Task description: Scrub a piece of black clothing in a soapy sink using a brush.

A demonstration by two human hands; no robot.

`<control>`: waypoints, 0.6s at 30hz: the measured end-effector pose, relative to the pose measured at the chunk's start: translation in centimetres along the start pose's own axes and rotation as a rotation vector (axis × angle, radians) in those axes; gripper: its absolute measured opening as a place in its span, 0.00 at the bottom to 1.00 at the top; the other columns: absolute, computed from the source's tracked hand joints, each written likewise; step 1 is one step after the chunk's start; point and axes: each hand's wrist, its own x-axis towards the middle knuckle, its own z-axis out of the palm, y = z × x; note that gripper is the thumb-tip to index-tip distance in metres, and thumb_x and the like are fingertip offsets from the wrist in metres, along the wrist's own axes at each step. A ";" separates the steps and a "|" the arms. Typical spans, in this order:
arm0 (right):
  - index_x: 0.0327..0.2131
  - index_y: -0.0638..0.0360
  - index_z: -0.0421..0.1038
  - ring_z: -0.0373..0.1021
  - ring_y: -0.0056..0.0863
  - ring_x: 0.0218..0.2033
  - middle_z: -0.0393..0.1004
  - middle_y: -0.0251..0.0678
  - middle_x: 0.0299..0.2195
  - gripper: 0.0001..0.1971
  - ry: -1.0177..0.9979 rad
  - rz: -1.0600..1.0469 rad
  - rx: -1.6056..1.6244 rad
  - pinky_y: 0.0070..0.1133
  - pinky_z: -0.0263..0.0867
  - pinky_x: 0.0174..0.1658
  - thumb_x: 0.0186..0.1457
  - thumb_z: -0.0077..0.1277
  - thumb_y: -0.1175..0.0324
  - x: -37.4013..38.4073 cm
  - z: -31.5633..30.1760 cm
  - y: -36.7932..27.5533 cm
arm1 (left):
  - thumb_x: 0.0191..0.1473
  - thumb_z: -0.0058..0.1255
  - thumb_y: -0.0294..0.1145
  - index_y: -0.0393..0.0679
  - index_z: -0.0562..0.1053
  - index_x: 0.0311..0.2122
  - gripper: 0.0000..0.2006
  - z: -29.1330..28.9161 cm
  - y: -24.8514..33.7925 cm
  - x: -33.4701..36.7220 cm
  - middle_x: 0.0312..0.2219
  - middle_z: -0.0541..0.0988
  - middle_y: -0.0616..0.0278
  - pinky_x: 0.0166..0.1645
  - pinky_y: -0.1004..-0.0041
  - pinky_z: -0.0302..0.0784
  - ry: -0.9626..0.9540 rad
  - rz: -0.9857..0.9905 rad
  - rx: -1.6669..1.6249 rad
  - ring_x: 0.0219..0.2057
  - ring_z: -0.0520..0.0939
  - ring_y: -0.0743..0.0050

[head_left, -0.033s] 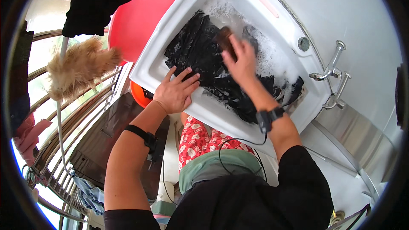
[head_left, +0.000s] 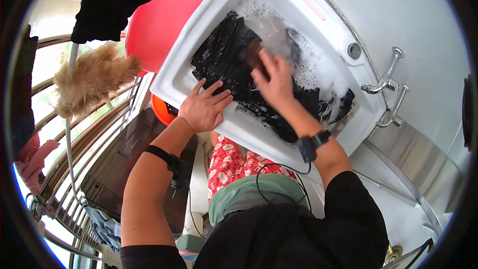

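A wet black garment (head_left: 219, 52) lies spread on the sloping side of a white sink (head_left: 185, 55) and trails into soapy water. With fingers spread, my left hand (head_left: 205, 104) presses on the garment's near-left edge at the sink rim. My right hand (head_left: 275, 80), smeared by motion, grips a brown scrubbing brush (head_left: 253, 55) over the middle of the cloth. The brush's underside is hidden against the fabric.
Chrome taps (head_left: 386, 82) stand at the sink's right. A pink-handled brush (head_left: 303, 0) rests along the far ledge. Left of the sink are a large pink basin (head_left: 164, 20), an orange container (head_left: 162, 112) and a fluffy tan duster (head_left: 94, 77).
My right hand and the brush have shifted slightly left and nearer to me over the garment. My left hand stays in place on the edge.
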 end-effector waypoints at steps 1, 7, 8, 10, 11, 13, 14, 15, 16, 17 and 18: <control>0.61 0.43 0.71 0.69 0.51 0.48 0.70 0.49 0.49 0.32 -0.091 -0.088 0.044 0.43 0.66 0.53 0.52 0.66 0.55 -2.1 0.0 -1.6 | 0.49 0.51 0.41 0.51 0.80 0.50 0.22 0.3 -0.1 0.0 0.60 0.75 0.70 0.70 0.46 0.59 -0.038 -0.020 -0.039 0.66 0.68 0.64; 0.61 0.33 0.72 0.69 0.50 0.46 0.71 0.48 0.48 0.30 -0.077 -0.093 -0.179 0.40 0.67 0.48 0.52 0.64 0.54 1.4 0.9 2.8 | 0.50 0.49 0.41 0.50 0.83 0.42 0.18 0.9 0.3 0.3 0.52 0.82 0.74 0.67 0.49 0.66 0.037 -0.071 -0.054 0.63 0.72 0.66; 0.62 0.33 0.71 0.69 0.51 0.47 0.71 0.50 0.48 0.30 -0.006 -0.095 -0.268 0.41 0.66 0.49 0.54 0.63 0.53 3.2 0.9 4.2 | 0.49 0.49 0.41 0.50 0.83 0.41 0.17 1.1 0.3 0.8 0.50 0.83 0.75 0.66 0.49 0.67 0.065 -0.070 -0.042 0.63 0.72 0.67; 0.62 0.37 0.71 0.69 0.52 0.48 0.71 0.51 0.49 0.29 -0.051 0.061 -0.257 0.43 0.66 0.51 0.56 0.62 0.53 6.1 0.9 4.9 | 0.47 0.51 0.39 0.49 0.83 0.40 0.16 1.3 0.2 0.5 0.52 0.83 0.73 0.66 0.47 0.67 0.068 -0.101 -0.073 0.63 0.73 0.65; 0.62 0.37 0.71 0.69 0.52 0.48 0.71 0.51 0.49 0.29 -0.047 0.059 -0.262 0.43 0.66 0.51 0.56 0.62 0.53 6.3 0.7 4.8 | 0.45 0.52 0.37 0.49 0.83 0.40 0.16 1.4 0.2 0.4 0.53 0.82 0.71 0.66 0.45 0.67 0.071 -0.131 -0.108 0.63 0.73 0.64; 0.61 0.41 0.72 0.69 0.53 0.48 0.71 0.53 0.48 0.28 0.032 0.094 -0.107 0.43 0.66 0.52 0.57 0.61 0.54 6.7 1.2 3.8 | 0.45 0.53 0.36 0.48 0.83 0.38 0.15 1.4 0.3 0.2 0.52 0.82 0.71 0.65 0.45 0.67 0.097 -0.155 -0.107 0.63 0.74 0.63; 0.60 0.44 0.72 0.69 0.54 0.48 0.71 0.54 0.48 0.28 0.031 0.082 -0.114 0.42 0.67 0.52 0.57 0.61 0.54 5.4 1.0 3.0 | 0.44 0.53 0.36 0.47 0.83 0.37 0.14 1.4 0.3 0.2 0.52 0.82 0.70 0.65 0.44 0.67 0.122 -0.178 -0.110 0.62 0.74 0.63; 0.60 0.43 0.72 0.69 0.53 0.47 0.71 0.52 0.48 0.28 0.016 0.036 -0.037 0.41 0.67 0.51 0.56 0.62 0.54 3.9 0.9 1.5 | 0.44 0.53 0.36 0.47 0.83 0.37 0.14 1.3 0.1 0.1 0.52 0.82 0.70 0.65 0.44 0.67 0.122 -0.189 -0.104 0.62 0.74 0.63; 0.60 0.43 0.73 0.70 0.51 0.46 0.71 0.51 0.47 0.28 -0.001 -0.006 0.036 0.40 0.68 0.50 0.55 0.63 0.55 2.2 0.5 0.3 | 0.44 0.53 0.36 0.47 0.82 0.36 0.14 1.2 0.2 0.1 0.52 0.82 0.68 0.65 0.43 0.67 0.149 -0.192 -0.100 0.62 0.74 0.62; 0.59 0.42 0.73 0.70 0.50 0.45 0.71 0.49 0.47 0.29 -0.088 -0.114 0.060 0.40 0.68 0.50 0.54 0.64 0.55 0.8 -0.3 -0.6 | 0.44 0.53 0.36 0.47 0.82 0.35 0.13 1.1 0.4 0.1 0.52 0.82 0.67 0.64 0.43 0.67 0.175 -0.190 -0.102 0.61 0.75 0.61; 0.59 0.41 0.73 0.70 0.50 0.45 0.72 0.47 0.46 0.29 -0.173 -0.222 0.086 0.40 0.68 0.49 0.52 0.65 0.56 -0.1 -1.2 -1.4 | 0.44 0.53 0.36 0.47 0.82 0.35 0.13 1.0 0.4 0.0 0.52 0.82 0.67 0.64 0.43 0.67 0.172 -0.193 -0.104 0.61 0.75 0.61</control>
